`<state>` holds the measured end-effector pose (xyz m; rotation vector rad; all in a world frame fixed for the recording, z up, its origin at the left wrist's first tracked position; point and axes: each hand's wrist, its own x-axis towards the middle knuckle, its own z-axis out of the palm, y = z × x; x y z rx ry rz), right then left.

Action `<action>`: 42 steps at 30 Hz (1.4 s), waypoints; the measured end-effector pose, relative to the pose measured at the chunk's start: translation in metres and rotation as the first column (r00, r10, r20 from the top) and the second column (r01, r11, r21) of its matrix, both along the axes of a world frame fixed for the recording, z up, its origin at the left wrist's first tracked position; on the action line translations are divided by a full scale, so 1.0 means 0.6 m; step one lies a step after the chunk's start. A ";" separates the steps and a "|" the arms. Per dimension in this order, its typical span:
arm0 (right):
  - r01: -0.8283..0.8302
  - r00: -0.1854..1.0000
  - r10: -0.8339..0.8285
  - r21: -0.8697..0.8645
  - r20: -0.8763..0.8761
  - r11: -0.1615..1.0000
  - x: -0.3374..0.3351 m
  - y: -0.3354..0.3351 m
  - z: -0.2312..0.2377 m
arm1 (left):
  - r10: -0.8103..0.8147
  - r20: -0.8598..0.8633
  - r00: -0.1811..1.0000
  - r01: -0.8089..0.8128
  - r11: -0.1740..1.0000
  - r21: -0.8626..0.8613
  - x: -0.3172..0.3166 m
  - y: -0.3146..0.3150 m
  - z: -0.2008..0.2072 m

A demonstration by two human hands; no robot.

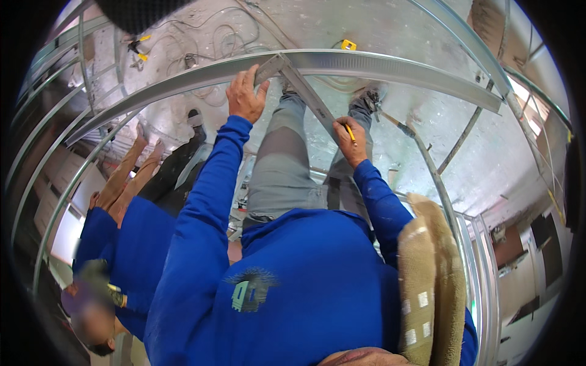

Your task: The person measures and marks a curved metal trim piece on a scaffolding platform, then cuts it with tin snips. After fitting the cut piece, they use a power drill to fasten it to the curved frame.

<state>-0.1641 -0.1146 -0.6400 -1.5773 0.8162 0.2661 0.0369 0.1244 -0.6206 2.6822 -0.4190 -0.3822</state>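
A long metal channel runs across in front of me, with a metal carpenter's square laid against it. My left hand is closed at the square's short arm, fingertips at the channel. The square's long arm slants back towards me to my right hand, which is closed around a yellow pencil and rests at the end of that arm. The pencil's tip points back towards me, away from the channel.
A yellow tape measure lies on the floor beyond the channel. Cables and a yellow-and-black tool are at the far left. Scaffold-like metal bars stand at both sides. Another person in a blue top is at my left.
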 end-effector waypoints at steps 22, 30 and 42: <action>0.264 0.945 -0.298 -0.221 -0.136 0.939 -0.019 0.046 -0.055 | -0.473 0.028 0.880 0.472 0.881 0.041 0.134 -0.158 -0.119; 0.307 0.951 -0.264 -0.408 0.160 0.860 0.050 0.010 0.000 | -0.434 0.065 0.898 0.438 0.898 -0.052 0.132 -0.152 -0.124; 0.234 0.938 -0.106 -0.376 0.330 0.897 0.177 -0.026 -0.027 | -0.374 0.066 0.925 0.379 0.919 -0.108 0.132 -0.153 -0.118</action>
